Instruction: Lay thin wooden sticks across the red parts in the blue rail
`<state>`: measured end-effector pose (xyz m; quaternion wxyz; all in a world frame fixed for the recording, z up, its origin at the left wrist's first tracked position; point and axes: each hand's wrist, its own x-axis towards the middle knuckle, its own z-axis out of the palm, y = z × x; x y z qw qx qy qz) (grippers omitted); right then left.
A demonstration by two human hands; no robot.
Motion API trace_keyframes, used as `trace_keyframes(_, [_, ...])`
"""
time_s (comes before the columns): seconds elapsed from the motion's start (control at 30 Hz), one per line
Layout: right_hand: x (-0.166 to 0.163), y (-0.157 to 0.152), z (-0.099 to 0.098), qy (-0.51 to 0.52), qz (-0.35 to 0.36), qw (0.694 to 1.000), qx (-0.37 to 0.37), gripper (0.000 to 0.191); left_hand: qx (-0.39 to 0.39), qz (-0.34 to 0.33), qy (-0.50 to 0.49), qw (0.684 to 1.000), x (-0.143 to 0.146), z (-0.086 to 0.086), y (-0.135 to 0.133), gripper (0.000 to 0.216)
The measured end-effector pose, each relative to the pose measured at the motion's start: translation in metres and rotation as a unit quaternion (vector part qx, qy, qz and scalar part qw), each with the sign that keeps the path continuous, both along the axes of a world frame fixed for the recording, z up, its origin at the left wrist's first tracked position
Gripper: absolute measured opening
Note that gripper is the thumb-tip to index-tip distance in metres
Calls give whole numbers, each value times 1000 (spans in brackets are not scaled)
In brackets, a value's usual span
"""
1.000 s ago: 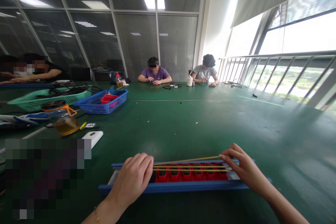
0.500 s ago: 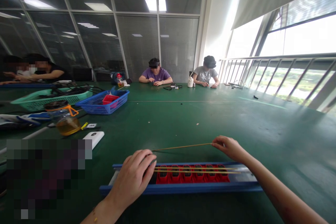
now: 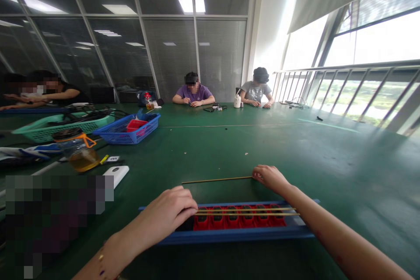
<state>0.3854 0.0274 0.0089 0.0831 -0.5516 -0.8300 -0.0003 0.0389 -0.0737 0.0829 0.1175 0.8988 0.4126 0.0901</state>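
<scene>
A long blue tray point(image 3: 236, 236) lies on the green table point(image 3: 328, 157) in front of me, with a row of several red parts point(image 3: 239, 218) in it. Two thin brass-coloured rods point(image 3: 259, 211) lie along the top of the red parts. My left hand point(image 3: 170, 212) rests closed on the tray's left end, fingers curled over the rod ends. My right hand point(image 3: 271, 177) is beyond the tray, low over the table, pinching the right end of a third thin rod point(image 3: 216, 180) that stretches left along the table.
To the left stand a blue basket point(image 3: 129, 133) with a red box, a green basket point(image 3: 49, 127), a jar with an orange handle point(image 3: 77, 151) and a white device point(image 3: 116, 174). Several people sit at the far side and the left of the table.
My right hand lifted one rod off the tray and carried it away from me, down to the table beyond the tray. My left hand stayed on the tray's left end.
</scene>
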Motion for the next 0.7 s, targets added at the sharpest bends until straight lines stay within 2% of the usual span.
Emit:
trace_keyframes(0.3, [5,-1,-6,19,-6,1000,10,17,-64,-12,12,998,7,16,9,26])
trace_keyframes(0.5, [6,1,-10,49,0,999,2,16,-11,46,1,999,-20,36,17,25])
trace_keyframes(0.6, [8,4,-12,70,5,998,-7,15,7,73,9,997,-33,32,31,25])
trace_keyframes(0.7, [9,7,-15,90,8,996,-19,15,4,82,26,996,-34,14,49,23])
